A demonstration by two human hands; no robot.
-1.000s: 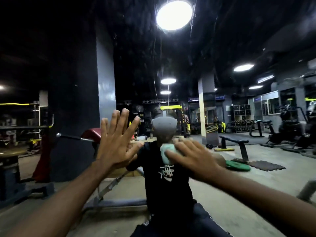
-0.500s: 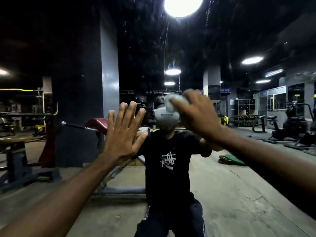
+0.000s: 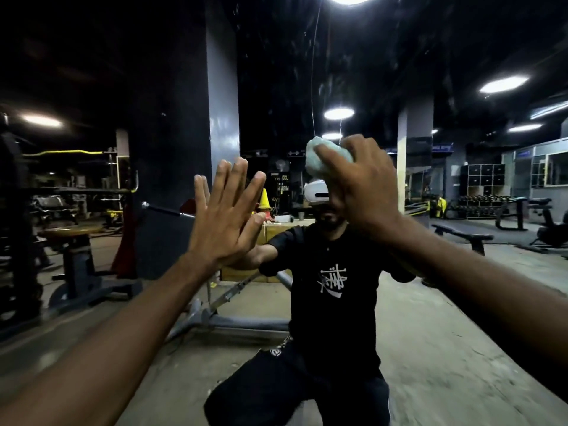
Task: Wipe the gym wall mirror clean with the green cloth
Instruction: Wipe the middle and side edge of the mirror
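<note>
— Green cloth [image 3: 319, 158], position?
— Bunched into a pale wad against the mirror [image 3: 276, 72], upper centre, just above the reflected white headset [image 3: 315, 193].
— Right hand [image 3: 362, 186]?
— Fingers curled over the wad, clamped on it, pushing it to the glass. The hand and wrist cover part of the reflected head.
— Left hand [image 3: 224, 216]?
— Fingers straight and slightly apart, palm flat on the glass, meeting its own reflection. It holds nothing. It sits left of the cloth and lower, apart from it.
— Marks on the glass?
— Pale specks scattered over the dark upper area. A thin light line [image 3: 313, 72] runs down from the top lamp toward the cloth; cannot tell whether it is a drip or a reflected cord.
— Reflected surroundings?
— Person in a black printed shirt [image 3: 333, 281], crouched at centre. Grey pillar [image 3: 222, 103] behind the left hand. Yellow cone [image 3: 265, 199] between the left hand and the headset. Incline bench frame [image 3: 233, 321] low, left of the person. Flat bench [image 3: 464, 233] and dumbbell rack [image 3: 488, 207] at right, lockers [image 3: 485, 176] above the rack. Round ceiling lights [image 3: 338, 113] overhead.
</note>
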